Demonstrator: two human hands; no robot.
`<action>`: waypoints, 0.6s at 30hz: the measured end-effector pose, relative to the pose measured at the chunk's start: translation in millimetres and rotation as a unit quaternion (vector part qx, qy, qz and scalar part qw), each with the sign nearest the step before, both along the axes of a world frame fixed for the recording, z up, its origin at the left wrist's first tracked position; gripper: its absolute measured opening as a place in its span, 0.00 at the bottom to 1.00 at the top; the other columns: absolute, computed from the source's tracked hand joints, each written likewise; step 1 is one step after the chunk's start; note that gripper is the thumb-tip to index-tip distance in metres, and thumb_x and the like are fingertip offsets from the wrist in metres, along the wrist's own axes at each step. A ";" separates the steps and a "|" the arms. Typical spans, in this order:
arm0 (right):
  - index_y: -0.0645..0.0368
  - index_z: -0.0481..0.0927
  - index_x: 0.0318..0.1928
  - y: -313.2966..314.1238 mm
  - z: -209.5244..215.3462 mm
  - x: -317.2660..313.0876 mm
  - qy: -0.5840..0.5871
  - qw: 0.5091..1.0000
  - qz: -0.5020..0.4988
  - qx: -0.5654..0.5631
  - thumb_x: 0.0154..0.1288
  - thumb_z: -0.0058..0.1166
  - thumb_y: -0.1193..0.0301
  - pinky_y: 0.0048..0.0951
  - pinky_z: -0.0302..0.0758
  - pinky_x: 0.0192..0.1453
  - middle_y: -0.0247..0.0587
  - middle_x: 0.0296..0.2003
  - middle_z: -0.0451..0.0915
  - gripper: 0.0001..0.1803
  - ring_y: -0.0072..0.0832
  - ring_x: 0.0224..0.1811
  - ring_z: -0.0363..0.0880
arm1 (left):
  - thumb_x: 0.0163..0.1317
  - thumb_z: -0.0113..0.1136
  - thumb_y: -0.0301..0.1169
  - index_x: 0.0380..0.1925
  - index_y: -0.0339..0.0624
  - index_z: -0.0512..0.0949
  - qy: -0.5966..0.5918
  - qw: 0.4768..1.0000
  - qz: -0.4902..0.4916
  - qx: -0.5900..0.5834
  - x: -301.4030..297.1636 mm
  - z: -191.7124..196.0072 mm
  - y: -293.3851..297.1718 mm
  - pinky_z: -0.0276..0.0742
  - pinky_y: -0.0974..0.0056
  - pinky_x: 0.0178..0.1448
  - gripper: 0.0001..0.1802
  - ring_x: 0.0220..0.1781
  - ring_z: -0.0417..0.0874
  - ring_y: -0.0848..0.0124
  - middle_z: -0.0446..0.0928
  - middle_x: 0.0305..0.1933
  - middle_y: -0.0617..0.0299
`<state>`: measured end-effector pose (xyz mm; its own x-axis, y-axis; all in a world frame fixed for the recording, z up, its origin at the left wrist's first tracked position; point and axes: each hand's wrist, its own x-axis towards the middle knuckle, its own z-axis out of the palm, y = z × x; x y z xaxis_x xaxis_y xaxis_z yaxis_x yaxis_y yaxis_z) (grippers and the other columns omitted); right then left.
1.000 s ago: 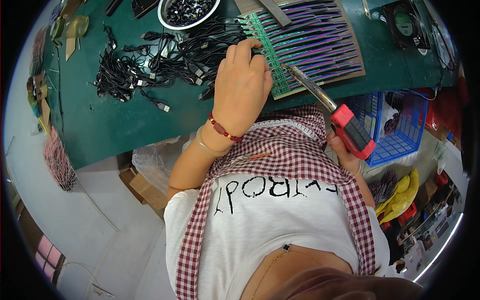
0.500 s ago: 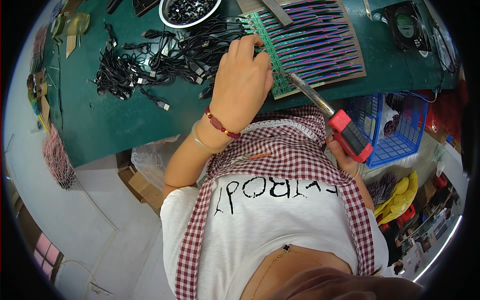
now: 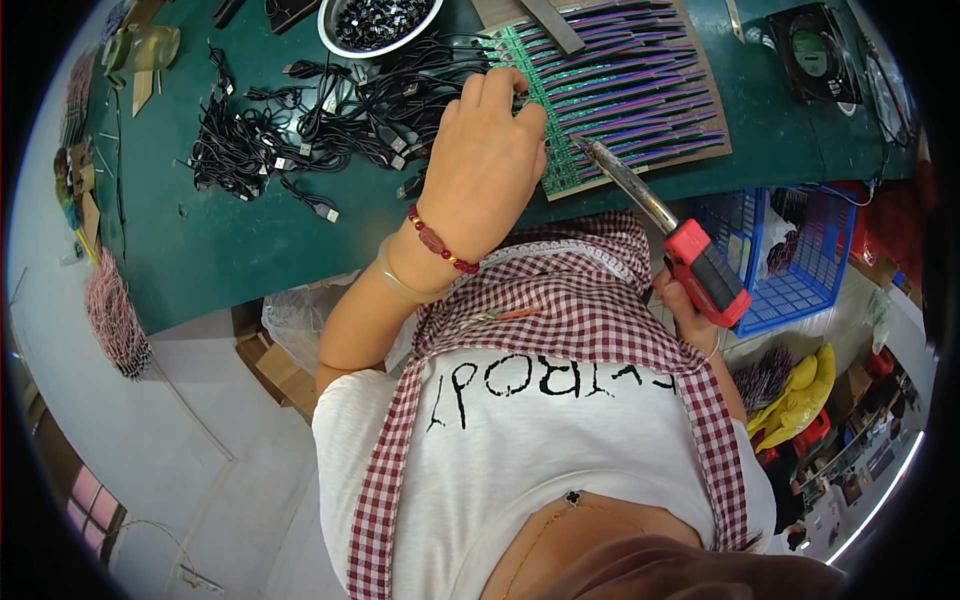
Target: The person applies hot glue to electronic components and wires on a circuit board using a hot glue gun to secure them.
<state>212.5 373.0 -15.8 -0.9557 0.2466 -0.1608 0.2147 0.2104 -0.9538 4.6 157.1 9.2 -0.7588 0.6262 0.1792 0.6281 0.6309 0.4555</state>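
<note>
My left hand (image 3: 487, 165) is closed in a pinch at the left edge of a panel of green circuit boards (image 3: 565, 172). What its fingertips hold is hidden beneath the hand. Black USB cables (image 3: 350, 115) lie in a heap beside it on the left, some running up to the boards. In my right hand (image 3: 692, 318) is a soldering iron (image 3: 705, 270) with a red and black handle, partly hiding the fingers. Its metal tip points at the boards, just right of my left fingers. Rows of black, red and blue wires (image 3: 650, 105) extend rightward from the boards.
A grey metal bar (image 3: 553, 25) lies across the panel's far part. At the back stands a metal bowl (image 3: 325, 30) of small black parts. A black round-faced device (image 3: 812, 52) sits far right on the green table (image 3: 250, 265). Below the edge is a blue crate (image 3: 800, 290).
The soldering iron has shifted slightly to the right, its tip drawing away from my left fingers. My left hand has moved only a little.
</note>
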 end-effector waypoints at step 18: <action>0.62 0.79 0.35 -1.0 3.7 -6.6 0.011 0.998 0.022 0.056 0.48 0.62 0.74 0.30 0.69 0.28 0.42 0.28 0.76 0.11 0.34 0.25 0.75 | 0.47 0.60 0.23 0.26 0.36 0.76 0.020 0.999 -0.010 -0.028 -0.8 0.7 1.0 0.72 0.58 0.48 0.05 0.46 0.73 0.57 0.72 0.46 0.54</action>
<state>205.9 371.9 -12.1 -0.9689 0.2197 -0.1134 0.1822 0.3247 -0.9281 3.7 158.0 10.0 -0.7395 0.6505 0.1732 0.6573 0.6423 0.3941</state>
